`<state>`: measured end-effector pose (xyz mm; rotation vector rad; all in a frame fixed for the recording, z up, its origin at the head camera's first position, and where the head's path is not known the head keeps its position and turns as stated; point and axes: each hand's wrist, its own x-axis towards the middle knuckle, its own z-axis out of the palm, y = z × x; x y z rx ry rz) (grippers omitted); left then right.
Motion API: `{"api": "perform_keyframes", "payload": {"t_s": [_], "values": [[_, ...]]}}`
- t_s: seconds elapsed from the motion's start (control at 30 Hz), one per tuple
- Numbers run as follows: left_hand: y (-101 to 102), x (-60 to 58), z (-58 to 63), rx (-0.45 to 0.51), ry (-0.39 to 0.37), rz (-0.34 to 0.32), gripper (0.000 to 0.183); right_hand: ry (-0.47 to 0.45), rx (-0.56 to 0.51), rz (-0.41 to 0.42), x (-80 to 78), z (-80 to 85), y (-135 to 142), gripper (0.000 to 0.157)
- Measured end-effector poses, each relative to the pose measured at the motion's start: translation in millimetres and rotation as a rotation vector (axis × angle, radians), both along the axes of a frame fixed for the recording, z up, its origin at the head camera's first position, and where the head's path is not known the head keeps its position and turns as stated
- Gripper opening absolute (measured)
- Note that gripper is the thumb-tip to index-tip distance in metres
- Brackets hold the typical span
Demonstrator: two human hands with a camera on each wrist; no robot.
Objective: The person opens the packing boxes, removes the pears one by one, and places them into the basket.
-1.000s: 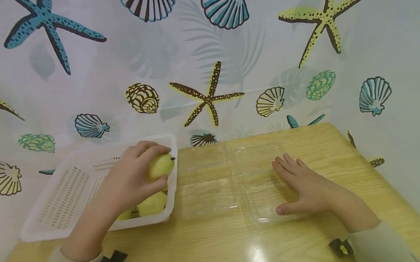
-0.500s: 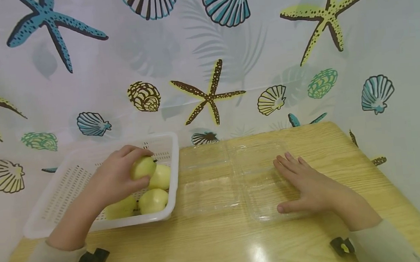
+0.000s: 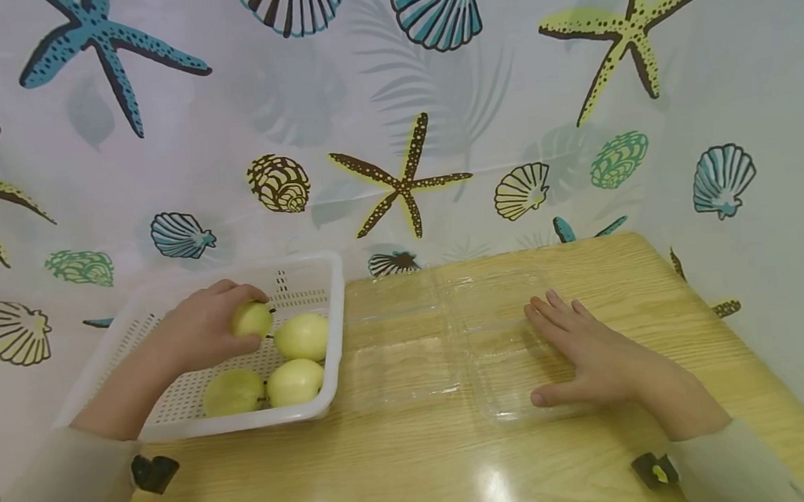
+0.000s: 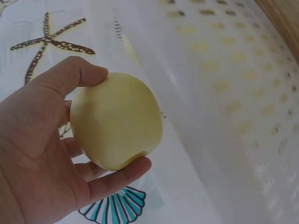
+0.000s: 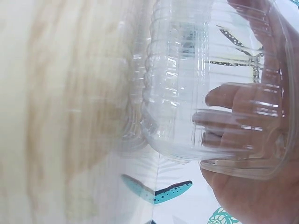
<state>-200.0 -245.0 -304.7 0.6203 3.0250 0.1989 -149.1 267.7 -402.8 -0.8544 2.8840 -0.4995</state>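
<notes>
My left hand holds a yellow-green pear over the inside of a white plastic basket. In the left wrist view thumb and fingers curl round the pear, beside the perforated basket wall. Three more pears lie in the basket's right part, one of them a pear near its right wall. My right hand rests with extended fingers at the right side of a clear plastic container. Through its transparent wall, the right wrist view shows the right hand.
The container's other clear half, perhaps its lid, lies flat between basket and right half. Beneath is a wooden table. A patterned cloth with starfish and shells hangs behind it and at the sides.
My left hand has drawn the pear left, from the basket's right rim to further inside, uncovering the other pears. The right hand stays at the container.
</notes>
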Motion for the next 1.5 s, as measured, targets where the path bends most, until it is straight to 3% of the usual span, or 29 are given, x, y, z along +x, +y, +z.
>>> {"api": "perform_keyframes", "payload": {"t_s": [0.27, 0.63, 1.5], "values": [[-7.2, -8.5, 3.9, -0.09, -0.091, 0.026, 0.048, 0.006, -0.003, -0.003, 0.1, -1.6, 0.5, 0.116], [-9.9, -21.3, -8.9, -0.131, -0.243, 0.06, 0.052, 0.008, -0.007, 0.005, 0.4, -0.2, 0.3, 0.115], [-3.0, -36.8, -20.4, -0.194, -0.395, 0.088, 0.054, 0.004, 0.009, 0.0, 0.6, -0.7, 1.3, 0.115]]}}
